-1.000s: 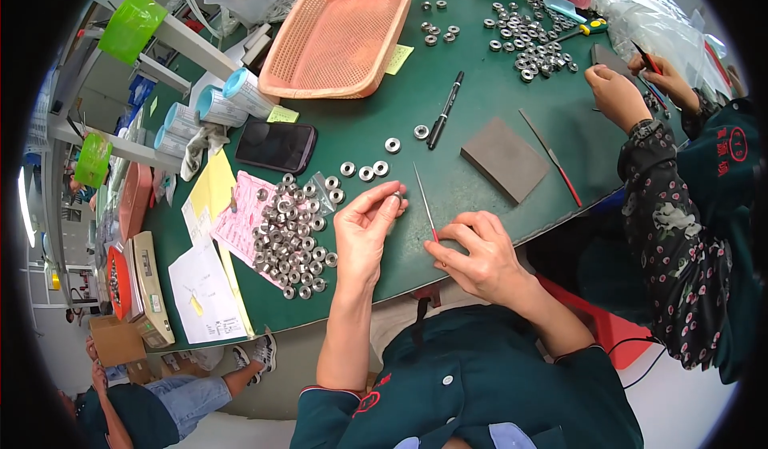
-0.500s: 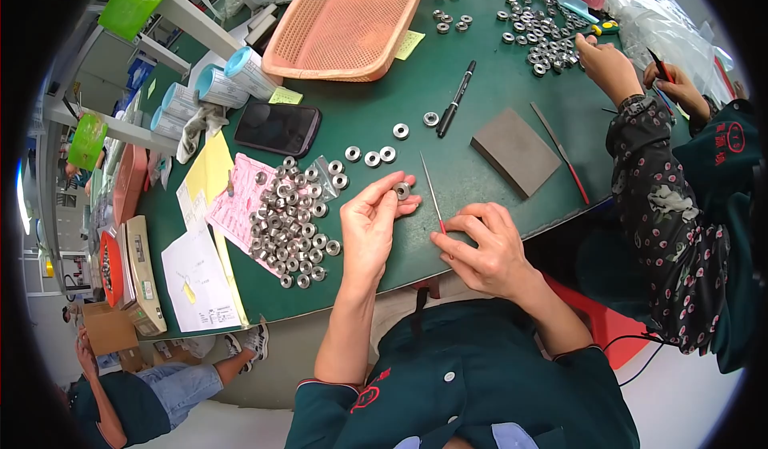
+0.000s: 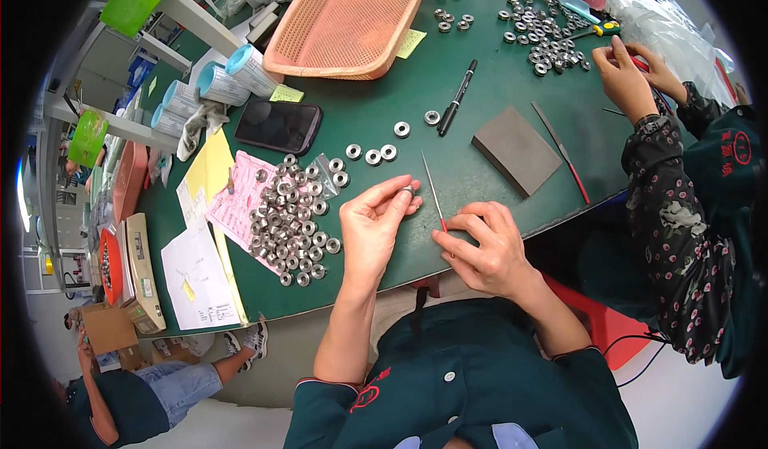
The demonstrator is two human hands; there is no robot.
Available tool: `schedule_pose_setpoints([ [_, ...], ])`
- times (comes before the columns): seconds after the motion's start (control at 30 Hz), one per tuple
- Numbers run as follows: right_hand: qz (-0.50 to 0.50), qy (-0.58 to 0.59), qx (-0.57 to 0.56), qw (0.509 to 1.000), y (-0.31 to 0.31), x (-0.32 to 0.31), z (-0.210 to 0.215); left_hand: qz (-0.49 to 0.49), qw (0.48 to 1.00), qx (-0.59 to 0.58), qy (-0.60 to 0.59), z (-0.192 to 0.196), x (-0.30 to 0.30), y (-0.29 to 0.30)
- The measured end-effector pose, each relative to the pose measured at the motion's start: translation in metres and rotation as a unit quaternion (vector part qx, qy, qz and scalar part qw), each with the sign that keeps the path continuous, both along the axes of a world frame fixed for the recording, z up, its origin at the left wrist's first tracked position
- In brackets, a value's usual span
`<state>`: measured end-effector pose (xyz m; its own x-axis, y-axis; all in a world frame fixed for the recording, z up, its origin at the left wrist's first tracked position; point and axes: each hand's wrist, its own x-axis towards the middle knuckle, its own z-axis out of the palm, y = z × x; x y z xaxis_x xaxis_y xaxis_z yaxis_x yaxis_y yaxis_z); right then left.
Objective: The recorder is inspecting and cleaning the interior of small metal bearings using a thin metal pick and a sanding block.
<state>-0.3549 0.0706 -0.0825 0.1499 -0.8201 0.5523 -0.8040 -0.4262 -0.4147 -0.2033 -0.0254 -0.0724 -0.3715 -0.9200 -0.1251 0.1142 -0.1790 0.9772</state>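
Since the earlier frame, left hand (image 3: 370, 229) has shifted little; its fingers (image 3: 398, 195) stay pinched narrow on a small metal ring (image 3: 408, 191), held just above the green table (image 3: 376, 121). Right hand (image 3: 484, 245) remains beside it, fingers closed on the red handle end of a thin needle file (image 3: 433, 193), whose tip points away toward the table centre. Pile of like rings (image 3: 292, 221) lies left of the left hand, partly on a pink sheet (image 3: 240, 201). Four loose rings (image 3: 373, 156) sit just beyond the held ring. Further out: black phone (image 3: 278, 126), black pen (image 3: 457, 97), grey block (image 3: 515, 150), orange basket (image 3: 348, 17). Another person's hands (image 3: 628, 77) work at the far right, near more rings (image 3: 544, 37).
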Motion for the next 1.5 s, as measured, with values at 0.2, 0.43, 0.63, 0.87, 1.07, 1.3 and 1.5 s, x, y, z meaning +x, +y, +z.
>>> schedule_pose_setpoints([
  [0.2,-0.015,-0.003,0.000,1.000,0.004,-0.008,0.002,-0.030,0.997,0.051,0.039,0.001,-0.010,-0.004],
  [0.43,-0.006,-0.008,0.004,1.000,0.000,0.000,0.002,-0.017,0.999,0.038,0.018,0.001,0.002,-0.002],
  [0.63,-0.064,-0.007,-0.030,0.998,0.000,-0.001,-0.009,0.030,0.891,-0.292,-0.347,0.011,0.003,-0.012],
  [0.87,-0.158,-0.125,-0.114,0.973,-0.004,0.006,-0.013,0.058,0.794,-0.396,-0.457,0.009,0.003,-0.027],
  [1.07,-0.165,-0.121,-0.118,0.972,-0.005,0.006,-0.015,0.066,0.764,-0.454,-0.455,0.018,-0.006,-0.037],
  [1.3,-0.170,-0.107,-0.099,0.975,-0.004,0.008,-0.014,0.057,0.753,-0.484,-0.441,0.008,-0.015,-0.045],
  [1.5,-0.168,-0.080,-0.085,0.979,-0.004,0.007,-0.015,-0.054,0.998,-0.002,0.035,0.019,-0.016,-0.014],
])
